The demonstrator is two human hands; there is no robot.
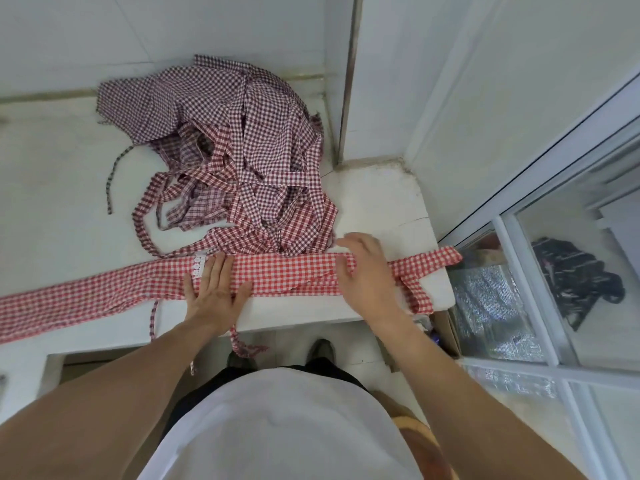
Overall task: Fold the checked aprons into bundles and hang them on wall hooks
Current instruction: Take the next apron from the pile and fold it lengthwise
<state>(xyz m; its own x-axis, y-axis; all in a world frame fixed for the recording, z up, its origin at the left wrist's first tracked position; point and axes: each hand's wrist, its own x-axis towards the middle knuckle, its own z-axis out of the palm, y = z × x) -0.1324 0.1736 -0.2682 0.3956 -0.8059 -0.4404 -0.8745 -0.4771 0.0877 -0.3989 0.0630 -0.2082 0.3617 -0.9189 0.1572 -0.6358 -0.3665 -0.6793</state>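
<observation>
A red-checked apron [284,273] lies folded into a long narrow strip along the front edge of the white counter [381,202]. Its straps [420,289] trail off the right end, and thin ties hang over the front edge. My left hand [216,289] presses flat on the strip beside a white lace trim. My right hand [367,268] rests on the strip's right part, fingers bent over its far edge. Behind them sits a heap of several more checked aprons [239,157] with tangled straps.
White tiled walls rise behind the counter, with a metal corner strip [348,81]. A glazed partition [540,258] stands at the right, with dark cloth behind the glass. A cardboard box [448,330] sits below the counter's right end. No wall hooks show.
</observation>
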